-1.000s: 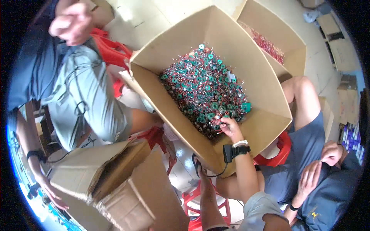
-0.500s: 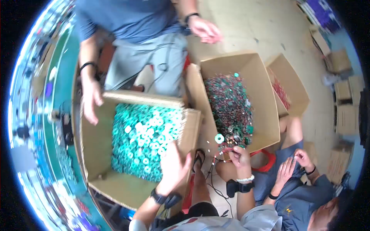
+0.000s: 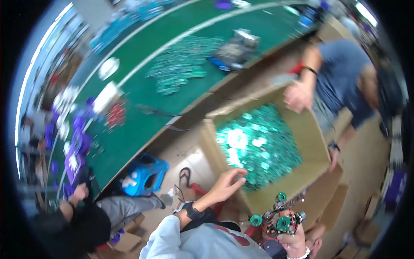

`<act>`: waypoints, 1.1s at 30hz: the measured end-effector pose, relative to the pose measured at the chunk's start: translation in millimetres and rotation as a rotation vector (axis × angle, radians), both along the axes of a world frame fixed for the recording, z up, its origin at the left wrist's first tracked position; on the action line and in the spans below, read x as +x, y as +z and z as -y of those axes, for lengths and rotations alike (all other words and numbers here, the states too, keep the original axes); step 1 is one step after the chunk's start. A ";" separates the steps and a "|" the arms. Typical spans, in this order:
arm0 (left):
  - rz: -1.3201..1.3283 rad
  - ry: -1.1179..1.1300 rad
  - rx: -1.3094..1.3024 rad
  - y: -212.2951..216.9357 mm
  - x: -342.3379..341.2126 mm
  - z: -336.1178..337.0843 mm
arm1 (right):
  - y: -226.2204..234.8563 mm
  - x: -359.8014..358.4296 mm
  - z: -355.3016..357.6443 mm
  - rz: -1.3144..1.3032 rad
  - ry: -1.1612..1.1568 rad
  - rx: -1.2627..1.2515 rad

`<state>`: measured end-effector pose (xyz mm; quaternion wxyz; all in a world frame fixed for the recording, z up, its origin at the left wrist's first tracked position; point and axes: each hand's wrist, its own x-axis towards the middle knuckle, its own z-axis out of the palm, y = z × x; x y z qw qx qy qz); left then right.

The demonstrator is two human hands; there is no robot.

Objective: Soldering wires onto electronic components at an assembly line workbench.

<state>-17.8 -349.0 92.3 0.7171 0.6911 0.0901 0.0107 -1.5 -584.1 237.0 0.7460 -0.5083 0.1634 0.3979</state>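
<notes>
A: What is seen at the left?

B: A long green surface (image 3: 129,129) is seen running from lower left to upper right, with its near edge bent by the lens. Purple and white parts are strewn on it, and a spread of green boards (image 3: 181,69) is laid further along. Below that edge a blue stool (image 3: 144,177) is set on the floor, and beside it a strip of bare floor (image 3: 189,155) with a sandal (image 3: 184,176) on it is left open.

A: And the middle?

B: A large open cardboard box (image 3: 310,142) is placed there, filled with green round parts (image 3: 258,146) heaped against its far wall. Its near wall is reached by the left hand (image 3: 226,183); the grip is loose, fingers spread and half curled, nothing is held, and the box's near rim is just touched or almost touched, which cannot be told.

A: The right side?

B: A cluster of green round parts on wires (image 3: 278,220) is held up in the right hand (image 3: 295,244), low in the view and just outside the box's near corner; the grip is closed round the bundle from below. The box's far rim is gripped by another person's hand (image 3: 297,97), and that person's other hand (image 3: 333,157) is rested at the right wall. Little room is left between the box and that person.
</notes>
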 end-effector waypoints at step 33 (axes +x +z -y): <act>-0.066 1.681 0.659 -93.8 -310.0 -444.1 | -179.8 -215.4 -664.5 1.018 1.126 -0.012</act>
